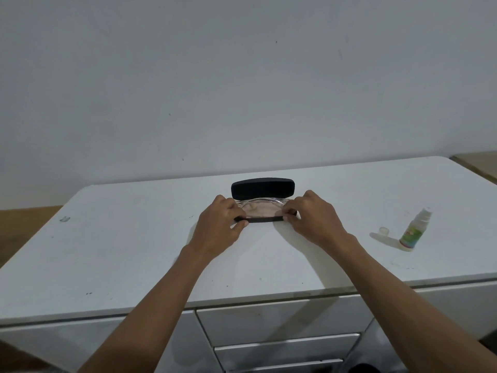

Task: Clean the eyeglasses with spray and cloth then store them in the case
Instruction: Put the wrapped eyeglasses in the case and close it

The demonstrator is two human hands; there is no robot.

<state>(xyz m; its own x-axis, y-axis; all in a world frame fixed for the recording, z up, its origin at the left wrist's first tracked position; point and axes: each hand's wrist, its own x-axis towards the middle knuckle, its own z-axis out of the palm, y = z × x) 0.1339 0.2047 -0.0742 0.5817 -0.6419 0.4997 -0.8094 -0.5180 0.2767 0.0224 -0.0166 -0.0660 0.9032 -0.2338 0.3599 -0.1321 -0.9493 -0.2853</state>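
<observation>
A black eyeglasses case (263, 188) lies open at the middle of the white table (113, 251), its lid standing up at the back. Inside it sit clear-framed eyeglasses (265, 201) with a pinkish cloth (262, 210) over them. My left hand (221, 221) grips the case's left end, thumb on its front rim. My right hand (312, 216) pinches the case's right end. The spray bottle (414, 229) stands uncapped far to the right, with its clear cap (384, 231) beside it on the left.
Drawers (282, 323) run below the table's front edge. The wall rises directly behind the table. A wooden surface (478, 164) adjoins the table at the far right, and brown floor shows at the left.
</observation>
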